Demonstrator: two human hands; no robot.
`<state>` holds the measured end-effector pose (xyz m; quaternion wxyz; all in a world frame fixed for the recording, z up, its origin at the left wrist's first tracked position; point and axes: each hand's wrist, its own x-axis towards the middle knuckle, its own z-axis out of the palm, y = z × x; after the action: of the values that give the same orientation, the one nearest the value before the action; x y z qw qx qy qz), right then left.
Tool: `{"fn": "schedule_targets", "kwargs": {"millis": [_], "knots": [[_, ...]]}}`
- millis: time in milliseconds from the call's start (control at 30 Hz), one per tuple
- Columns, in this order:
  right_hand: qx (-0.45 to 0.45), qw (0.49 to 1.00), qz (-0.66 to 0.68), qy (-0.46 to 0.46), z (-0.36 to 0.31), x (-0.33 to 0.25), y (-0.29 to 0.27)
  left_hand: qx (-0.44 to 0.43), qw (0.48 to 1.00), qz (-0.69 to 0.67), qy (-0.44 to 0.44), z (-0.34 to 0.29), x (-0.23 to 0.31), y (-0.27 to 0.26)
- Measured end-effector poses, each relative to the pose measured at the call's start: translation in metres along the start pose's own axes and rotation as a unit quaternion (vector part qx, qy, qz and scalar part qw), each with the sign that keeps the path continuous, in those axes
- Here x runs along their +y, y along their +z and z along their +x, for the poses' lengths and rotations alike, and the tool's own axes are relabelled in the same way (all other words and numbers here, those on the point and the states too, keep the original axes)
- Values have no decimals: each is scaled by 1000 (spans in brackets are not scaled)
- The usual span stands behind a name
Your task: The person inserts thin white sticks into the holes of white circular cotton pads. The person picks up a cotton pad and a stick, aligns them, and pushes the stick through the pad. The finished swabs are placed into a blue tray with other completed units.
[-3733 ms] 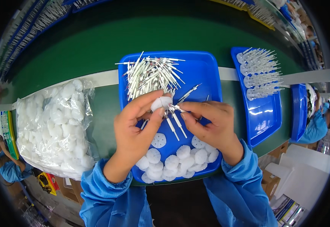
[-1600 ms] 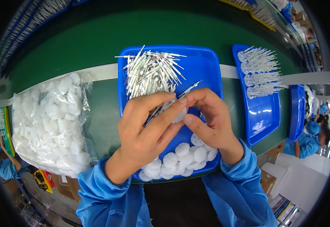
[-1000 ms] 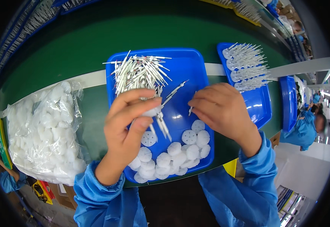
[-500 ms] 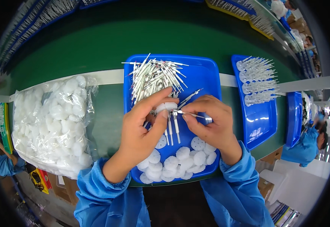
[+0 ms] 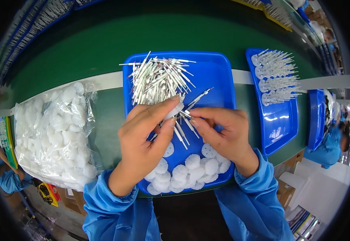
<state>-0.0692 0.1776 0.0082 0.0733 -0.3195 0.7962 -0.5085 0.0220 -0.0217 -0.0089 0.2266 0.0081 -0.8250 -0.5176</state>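
Observation:
Over the blue tray (image 5: 216,72), my left hand (image 5: 141,134) pinches a white round plastic disc (image 5: 174,111) between thumb and fingers. Several thin white rods (image 5: 182,134) stick out of the disc toward me. Close against it, my right hand (image 5: 225,130) has thumb and forefinger closed on a slim white rod; most of that rod is hidden by the fingers. Beyond my hands lies a heap of white rods (image 5: 159,82), some with reddish tips. A few loose rods (image 5: 200,97) lie right of it. Loose white discs (image 5: 195,172) cover the tray's near end.
A clear bag of white plastic pieces (image 5: 56,136) lies on the left. To the right, another blue tray (image 5: 279,124) holds rows of discs with upright rods (image 5: 275,76). Racks of rods line the far edge. A co-worker in blue (image 5: 325,148) sits far right.
The disc in my left hand has tilted more steeply, and its rods now fan out toward the right. My right hand's fingertips have drawn in close to the disc with the rod.

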Motion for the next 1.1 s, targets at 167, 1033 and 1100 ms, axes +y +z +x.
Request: {"fn": "schedule_targets", "kwargs": {"millis": [167,1033,1100], "knots": [[-14,993,-99,-62,6,2,-2,-11,993,96,64,1,3,-4],[-52,986,157,21,5,4,-2,2,997,46,61,0,5,3],[-51,981,183,35,4,6,-2,7,996,47,79,0,4,5]]}}
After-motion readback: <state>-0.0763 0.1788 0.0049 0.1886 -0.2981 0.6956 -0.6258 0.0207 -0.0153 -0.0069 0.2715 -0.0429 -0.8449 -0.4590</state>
